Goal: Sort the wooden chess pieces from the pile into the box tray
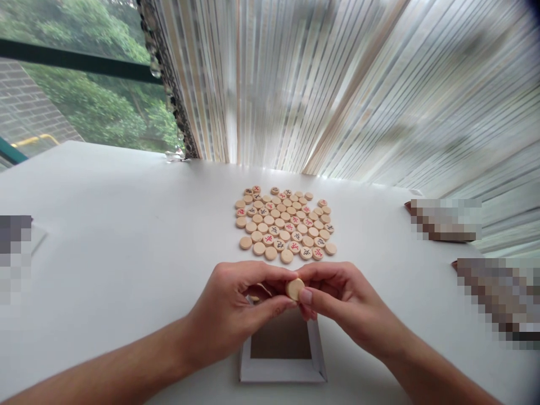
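A round wooden xiangqi piece [295, 289], its visible face plain, is pinched between the fingertips of my left hand [240, 301] and my right hand [341, 304]. Both hands are closed at the fingertips, and whether more pieces sit behind this one is hidden. Below them lies a white-rimmed open box [282, 372] with a brown bottom; the left hand covers part of it. Beyond my fingers, a spread of xiangqi pieces [279, 223] covers the middle of the table, some plain side up, others showing red or black characters.
The white table [126, 236] reaches back to a striped curtain [274, 84] and a window [84, 84] at the far left. Two blurred-out brown-edged objects [442, 233] are at the right, and another blurred-out item [14, 247] is at the left edge.
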Motion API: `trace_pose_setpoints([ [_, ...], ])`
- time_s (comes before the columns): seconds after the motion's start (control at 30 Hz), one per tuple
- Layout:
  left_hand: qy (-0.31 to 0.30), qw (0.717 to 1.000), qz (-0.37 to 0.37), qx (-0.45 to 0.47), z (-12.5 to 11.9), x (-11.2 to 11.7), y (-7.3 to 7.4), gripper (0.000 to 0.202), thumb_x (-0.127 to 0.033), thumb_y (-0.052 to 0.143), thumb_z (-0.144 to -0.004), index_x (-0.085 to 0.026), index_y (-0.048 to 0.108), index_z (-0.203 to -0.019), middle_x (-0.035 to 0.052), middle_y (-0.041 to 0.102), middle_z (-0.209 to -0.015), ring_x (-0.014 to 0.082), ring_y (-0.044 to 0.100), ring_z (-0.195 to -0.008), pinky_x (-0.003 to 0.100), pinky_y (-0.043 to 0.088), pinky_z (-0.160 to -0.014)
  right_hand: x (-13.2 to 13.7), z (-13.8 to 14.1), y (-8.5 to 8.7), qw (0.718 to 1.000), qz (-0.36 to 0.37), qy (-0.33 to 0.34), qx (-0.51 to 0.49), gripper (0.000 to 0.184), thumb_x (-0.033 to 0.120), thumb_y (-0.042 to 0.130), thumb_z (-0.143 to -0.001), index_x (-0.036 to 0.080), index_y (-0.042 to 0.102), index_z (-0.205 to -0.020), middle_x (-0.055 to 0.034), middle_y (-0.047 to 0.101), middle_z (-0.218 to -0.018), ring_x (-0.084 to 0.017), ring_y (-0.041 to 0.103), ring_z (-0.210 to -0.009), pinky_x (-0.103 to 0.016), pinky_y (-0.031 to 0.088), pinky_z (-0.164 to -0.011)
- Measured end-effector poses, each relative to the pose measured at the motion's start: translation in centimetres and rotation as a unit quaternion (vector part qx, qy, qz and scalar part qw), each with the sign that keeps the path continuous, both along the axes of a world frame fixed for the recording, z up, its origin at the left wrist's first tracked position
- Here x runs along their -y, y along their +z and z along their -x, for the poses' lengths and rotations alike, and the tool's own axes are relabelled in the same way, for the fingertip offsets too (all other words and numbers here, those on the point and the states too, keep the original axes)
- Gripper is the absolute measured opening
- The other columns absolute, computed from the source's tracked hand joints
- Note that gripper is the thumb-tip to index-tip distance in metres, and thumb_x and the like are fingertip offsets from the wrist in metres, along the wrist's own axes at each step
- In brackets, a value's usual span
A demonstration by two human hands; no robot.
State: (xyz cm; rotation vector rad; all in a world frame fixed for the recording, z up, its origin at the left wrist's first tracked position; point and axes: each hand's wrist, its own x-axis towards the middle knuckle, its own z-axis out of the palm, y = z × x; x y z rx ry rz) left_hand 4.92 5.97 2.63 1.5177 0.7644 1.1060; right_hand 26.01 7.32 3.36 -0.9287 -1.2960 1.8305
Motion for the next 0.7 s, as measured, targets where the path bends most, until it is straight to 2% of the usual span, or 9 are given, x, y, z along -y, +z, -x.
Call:
trace_pose_setpoints([
  [0.23, -0.004, 1.0, 0.011, 0.001, -0.1, -0.1, 0.3, 0.024, -0.007, 0.077, -0.089, -0.017, 0.082, -0.111, 0.005, 0.086, -0.094, 0.0167, 0.083, -0.083, 0.02, 0.067, -0.077, 0.0, -0.1, -0.2, 1.0, 0.004, -0.003, -0.006, 0.024, 0.028, 0.096, -0.077, 0.017, 0.086, -0.097, -0.0029, 0.072, -0.068, -0.012, 0.061, -0.063, -0.021, 0.049, -0.059],
  [0.4, 0.027, 0.999, 0.016, 0.002, -0.2, -0.2, -0.2, 0.029, -0.01, 0.082, -0.085, -0.015, 0.078, -0.113, 0.0041, 0.084, -0.09, 0.0155, 0.081, -0.079, 0.02, 0.067, -0.073, 0.0, 0.1, 0.0, 1.0, -0.023, -0.014, -0.014, 0.02, 0.024, 0.095, -0.078, 0.02, 0.087, -0.096, -0.0015, 0.073, -0.072, -0.01, 0.062, -0.064, -0.019, 0.051, -0.061],
  [0.53, 0.067, 0.997, 0.018, -0.013, -0.2, -0.4, -0.3, 0.015, -0.014, 0.083, -0.084, -0.014, 0.078, -0.098, 0.0037, 0.082, -0.087, 0.0148, 0.08, -0.076, 0.02, 0.067, -0.071, 0.1, -0.2, -0.4, 0.997, -0.067, -0.033, 0.027, 0.021, 0.022, 0.093, -0.081, 0.021, 0.087, -0.101, -0.0032, 0.077, -0.081, -0.013, 0.068, -0.072, -0.021, 0.056, -0.067],
  [0.6, 0.084, 0.996, -0.002, -0.028, -0.1, -0.5, -0.3, 0.007, -0.014, 0.082, -0.085, -0.014, 0.078, -0.091, 0.0038, 0.081, -0.086, 0.0148, 0.079, -0.076, 0.02, 0.066, -0.071, 0.2, -0.3, -0.8, 0.993, -0.094, -0.042, 0.053, 0.019, 0.025, 0.088, -0.087, 0.022, 0.086, -0.105, -0.0055, 0.08, -0.087, -0.015, 0.07, -0.077, -0.024, 0.058, -0.071],
  [0.7, 0.106, 0.989, -0.081, -0.055, 0.2, -0.8, -0.3, 0.008, -0.009, 0.078, -0.086, -0.016, 0.079, -0.089, 0.0047, 0.081, -0.087, 0.0153, 0.078, -0.08, 0.021, 0.065, -0.073, 0.3, -0.3, -1.1, 0.987, -0.136, -0.05, 0.072, 0.019, 0.028, 0.082, -0.093, 0.021, 0.083, -0.111, -0.0083, 0.082, -0.097, -0.017, 0.073, -0.083, -0.028, 0.061, -0.078],
])
